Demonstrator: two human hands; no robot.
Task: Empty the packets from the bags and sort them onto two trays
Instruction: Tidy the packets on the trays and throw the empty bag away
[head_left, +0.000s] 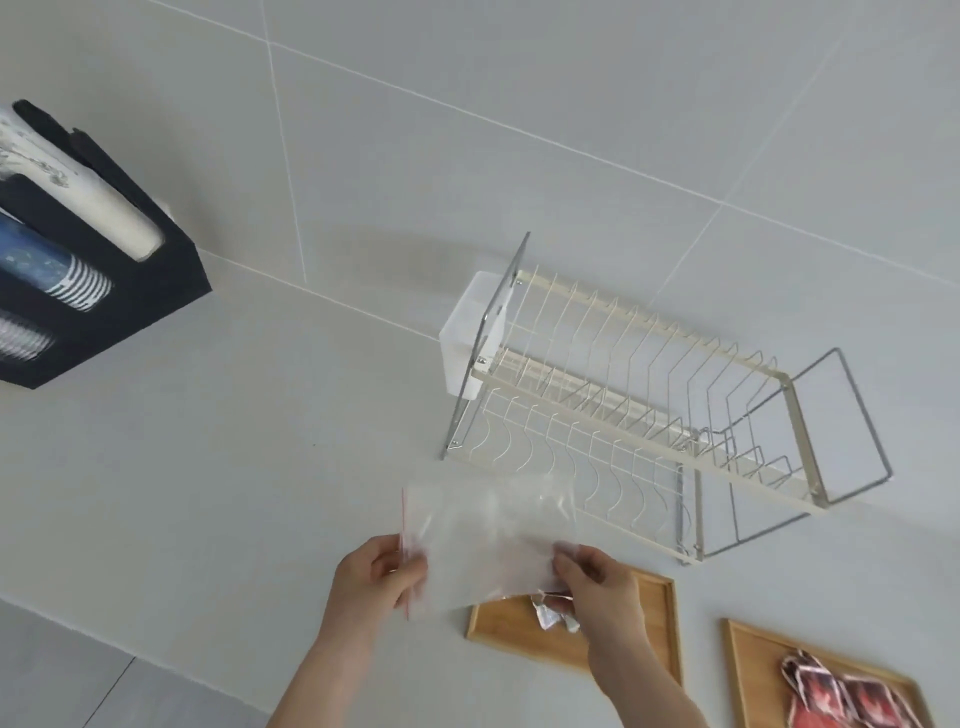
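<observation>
The clear, crinkled plastic zip bag w/ a red seal strip (483, 540) is held up in the air over the pale counter, in front of the dish rack. It looks empty & see-through, prob. held sideways so its last contents drop out. Its seal end is pinched by the left hand (376, 571), thumb against curled fingers; its far end is gripped by the right hand (597, 577), fingers curled on the plastic. Just below, a silver foil packet (553, 613) lies on the near light wooden tray (498, 631). Red printed packets (841, 696) are kept apart on the second wooden tray (748, 660). Behind: white wire dish rack (649, 410); far left, black cup-holder box (93, 244).
</observation>
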